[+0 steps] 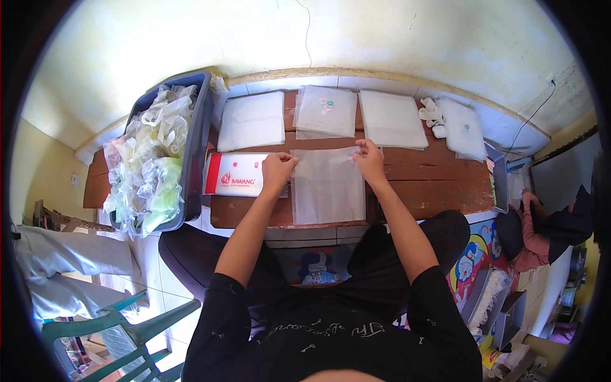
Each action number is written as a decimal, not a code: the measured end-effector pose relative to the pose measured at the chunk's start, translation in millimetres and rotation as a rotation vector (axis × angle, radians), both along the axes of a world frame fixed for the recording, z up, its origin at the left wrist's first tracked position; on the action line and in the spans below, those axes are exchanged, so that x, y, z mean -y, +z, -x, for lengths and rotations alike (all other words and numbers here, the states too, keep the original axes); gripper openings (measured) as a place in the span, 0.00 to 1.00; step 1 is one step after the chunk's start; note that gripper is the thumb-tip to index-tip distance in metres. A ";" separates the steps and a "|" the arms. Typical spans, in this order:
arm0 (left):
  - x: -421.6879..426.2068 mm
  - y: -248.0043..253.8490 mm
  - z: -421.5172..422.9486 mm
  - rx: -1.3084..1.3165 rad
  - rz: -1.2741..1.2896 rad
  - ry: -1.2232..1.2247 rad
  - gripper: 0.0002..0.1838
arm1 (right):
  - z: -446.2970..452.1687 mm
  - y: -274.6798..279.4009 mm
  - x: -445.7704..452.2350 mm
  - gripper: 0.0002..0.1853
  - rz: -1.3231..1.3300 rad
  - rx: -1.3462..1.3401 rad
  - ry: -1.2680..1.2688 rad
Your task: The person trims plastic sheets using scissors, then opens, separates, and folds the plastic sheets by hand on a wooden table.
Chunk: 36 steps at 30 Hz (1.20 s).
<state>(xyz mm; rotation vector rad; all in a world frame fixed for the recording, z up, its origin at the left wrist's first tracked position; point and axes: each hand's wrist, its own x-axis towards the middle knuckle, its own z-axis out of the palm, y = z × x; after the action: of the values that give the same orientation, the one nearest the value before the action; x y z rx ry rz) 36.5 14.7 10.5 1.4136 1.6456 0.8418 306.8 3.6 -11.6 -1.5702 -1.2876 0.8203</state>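
Our left grip (278,173) and right grip (370,160) pinch a clear plastic bag (329,189) mid-frame, apparently straightening it, the next move likely needing even tension.

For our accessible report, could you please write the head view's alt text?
A person's left hand and right hand hold the far corners of a clear plastic sheet on a wooden table, with plastic stacks behind and a filled tub at left.

- Left hand (278,170): thumb and fingertips pinched together.
- Right hand (370,160): likewise pinched, slightly farther from the table's (439,191) near edge.
- Forearms (400,223): angled inward across that edge.
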 end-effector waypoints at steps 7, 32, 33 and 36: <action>-3.3 -2.5 3.3 -0.100 -0.014 0.070 0.12 | 13.9 11.0 9.0 0.19 -0.072 0.098 -0.048; 1.9 13.0 4.8 -0.325 -0.002 0.075 0.13 | 19.6 3.1 13.1 0.13 -0.247 0.147 -0.013; 1.9 12.2 4.4 -0.326 -0.003 0.076 0.13 | 20.0 4.1 14.7 0.13 -0.248 0.145 -0.013; 1.9 12.2 4.8 -0.321 0.012 0.099 0.13 | 22.2 10.0 25.7 0.15 -0.362 0.404 -0.031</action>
<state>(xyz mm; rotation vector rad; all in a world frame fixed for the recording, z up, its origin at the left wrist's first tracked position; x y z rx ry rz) 31.7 12.8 22.8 1.5290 1.9714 0.6835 284.6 -22.2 -1.6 -1.4954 -1.5899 0.2302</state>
